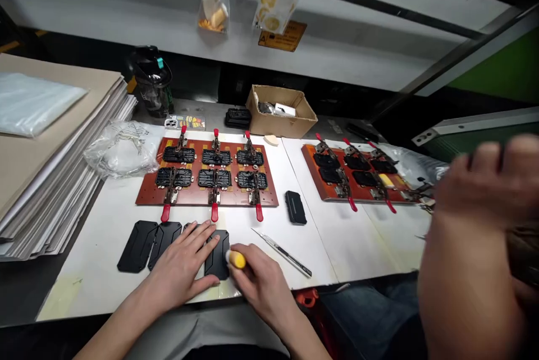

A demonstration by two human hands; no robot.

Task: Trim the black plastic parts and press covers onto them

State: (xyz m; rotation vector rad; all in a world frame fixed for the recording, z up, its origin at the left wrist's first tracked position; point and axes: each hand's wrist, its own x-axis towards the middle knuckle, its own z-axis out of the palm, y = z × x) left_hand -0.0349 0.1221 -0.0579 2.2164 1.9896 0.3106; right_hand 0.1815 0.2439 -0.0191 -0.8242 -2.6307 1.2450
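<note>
My left hand (pixel 182 254) lies flat with its fingers spread over a black plastic panel, pressing it to the white table (pixel 101 287). My right hand (pixel 260 286) grips a yellow-tipped tool (pixel 236 259), whose end touches a second black panel (pixel 217 255). Two similar panels (pixel 137 246) lie to the left, side by side; the nearer-left one has its neighbour (pixel 164 239) touching it. A loose black panel (pixel 295 207) sits to the right, past a utility knife (pixel 282 252). Much of the panel under my left hand is hidden.
A red-brown jig board (pixel 206 196) with red-handled clamps holds black parts ahead of my hands. A second jig (pixel 320 172) lies to the right, beside a co-worker's blurred hand (pixel 484 180). A cardboard box (pixel 281 112) stands behind, with stacked sheets (pixel 42 146) at left.
</note>
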